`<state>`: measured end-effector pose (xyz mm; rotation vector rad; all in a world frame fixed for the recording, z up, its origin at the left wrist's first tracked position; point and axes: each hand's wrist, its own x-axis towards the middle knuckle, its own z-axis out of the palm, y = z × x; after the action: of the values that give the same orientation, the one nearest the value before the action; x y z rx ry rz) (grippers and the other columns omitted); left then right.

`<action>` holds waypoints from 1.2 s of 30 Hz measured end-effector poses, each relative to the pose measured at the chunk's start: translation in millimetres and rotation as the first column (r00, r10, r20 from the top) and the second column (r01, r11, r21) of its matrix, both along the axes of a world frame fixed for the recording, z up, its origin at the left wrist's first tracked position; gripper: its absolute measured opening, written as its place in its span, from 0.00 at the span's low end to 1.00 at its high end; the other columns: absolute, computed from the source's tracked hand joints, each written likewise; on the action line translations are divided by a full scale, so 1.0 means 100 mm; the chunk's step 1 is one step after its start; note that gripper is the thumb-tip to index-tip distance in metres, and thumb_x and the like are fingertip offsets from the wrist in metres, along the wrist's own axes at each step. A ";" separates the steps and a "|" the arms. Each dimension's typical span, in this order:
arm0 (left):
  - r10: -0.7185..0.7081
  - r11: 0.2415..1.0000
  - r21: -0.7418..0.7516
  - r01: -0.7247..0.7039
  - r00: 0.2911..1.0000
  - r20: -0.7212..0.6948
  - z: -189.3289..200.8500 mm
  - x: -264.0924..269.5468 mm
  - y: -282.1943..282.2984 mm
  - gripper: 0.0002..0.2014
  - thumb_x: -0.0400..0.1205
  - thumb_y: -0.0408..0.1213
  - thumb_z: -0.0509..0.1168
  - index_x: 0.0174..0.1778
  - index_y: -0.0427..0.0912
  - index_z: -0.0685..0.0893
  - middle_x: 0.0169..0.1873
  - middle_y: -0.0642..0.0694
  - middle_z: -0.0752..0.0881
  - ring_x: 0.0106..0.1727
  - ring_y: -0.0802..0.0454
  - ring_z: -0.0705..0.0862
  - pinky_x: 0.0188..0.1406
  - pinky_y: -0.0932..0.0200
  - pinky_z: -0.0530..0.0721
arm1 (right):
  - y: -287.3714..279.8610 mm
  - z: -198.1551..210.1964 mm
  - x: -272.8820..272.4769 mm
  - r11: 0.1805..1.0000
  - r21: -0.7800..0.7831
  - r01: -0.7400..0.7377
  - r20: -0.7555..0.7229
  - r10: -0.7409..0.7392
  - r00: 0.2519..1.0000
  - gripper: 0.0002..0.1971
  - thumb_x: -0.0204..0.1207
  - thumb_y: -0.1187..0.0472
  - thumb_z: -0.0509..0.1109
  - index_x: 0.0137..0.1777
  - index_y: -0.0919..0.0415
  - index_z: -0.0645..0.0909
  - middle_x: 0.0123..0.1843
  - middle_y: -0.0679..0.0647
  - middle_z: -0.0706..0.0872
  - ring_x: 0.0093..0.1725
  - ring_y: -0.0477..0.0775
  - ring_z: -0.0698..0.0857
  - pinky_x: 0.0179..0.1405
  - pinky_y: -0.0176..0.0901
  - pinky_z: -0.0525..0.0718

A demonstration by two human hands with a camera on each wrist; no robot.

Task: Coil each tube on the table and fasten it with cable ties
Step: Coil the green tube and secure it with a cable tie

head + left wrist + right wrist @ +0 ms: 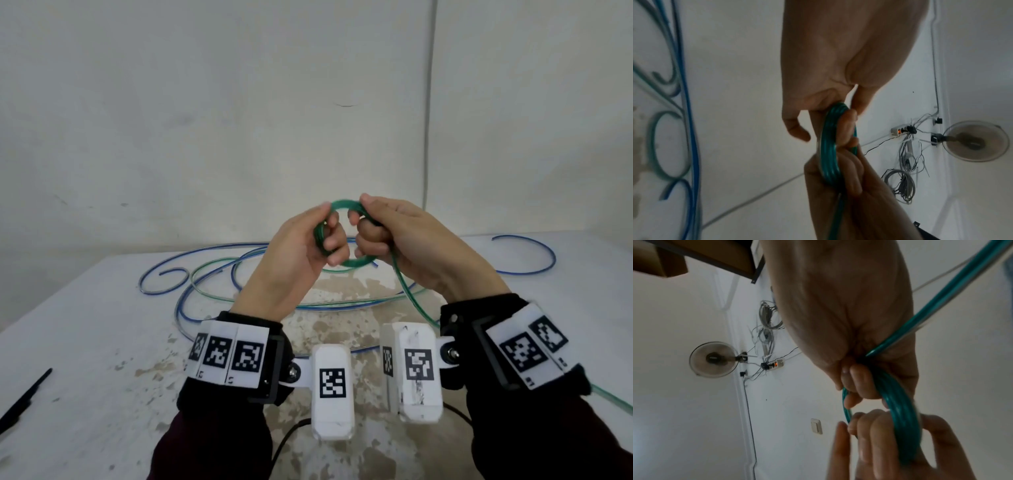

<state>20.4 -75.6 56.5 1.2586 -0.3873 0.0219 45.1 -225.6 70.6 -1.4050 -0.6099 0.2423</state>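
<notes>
A small coil of green tube (346,205) (828,155) (900,415) is held up above the table between both hands. My left hand (308,246) grips its left side, with fingers curled through the ring. My right hand (387,233) grips the right side, thumb on top. The loose green tail (407,294) (953,305) drops from under the right hand, passes beneath the right wrist and runs off to the lower right. A blue tube (191,294) (688,100) lies in wide loops on the table behind the hands.
The white table (85,342) has a worn brown patch in the middle. A black cable tie (24,401) lies near its left edge. A blue loop end (534,253) curls at the far right. A plain wall stands close behind the table.
</notes>
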 end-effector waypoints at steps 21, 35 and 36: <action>0.117 0.989 0.087 -0.120 0.992 0.041 0.02 -0.01 0.07 0.20 0.88 0.46 0.51 0.31 0.42 0.72 0.18 0.52 0.62 0.18 0.55 0.61 0.29 0.60 0.63 | 0.06 -0.03 0.01 0.999 -0.033 -0.038 -0.049 0.036 0.998 0.21 0.87 0.53 0.51 0.36 0.61 0.73 0.22 0.50 0.72 0.31 0.50 0.81 0.44 0.37 0.82; 0.103 0.975 0.203 -0.085 0.992 -0.078 0.01 -0.01 0.13 0.21 0.87 0.46 0.54 0.29 0.40 0.75 0.16 0.51 0.62 0.17 0.53 0.65 0.25 0.63 0.67 | 0.08 -0.09 0.01 0.983 -0.184 0.002 0.068 0.011 0.998 0.16 0.87 0.56 0.55 0.37 0.60 0.72 0.21 0.45 0.65 0.27 0.46 0.75 0.41 0.35 0.82; 0.103 0.965 0.246 -0.085 0.993 -0.062 0.00 -0.03 0.14 0.22 0.87 0.46 0.55 0.28 0.41 0.75 0.16 0.51 0.63 0.17 0.53 0.65 0.25 0.64 0.67 | 0.08 -0.09 0.00 0.980 -0.198 -0.008 0.065 0.021 0.998 0.17 0.87 0.56 0.55 0.37 0.60 0.72 0.22 0.46 0.64 0.27 0.46 0.74 0.40 0.35 0.81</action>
<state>17.4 -61.8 56.4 1.5156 -0.2714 0.0085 45.3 -217.3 61.5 -1.6061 -0.6647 0.2745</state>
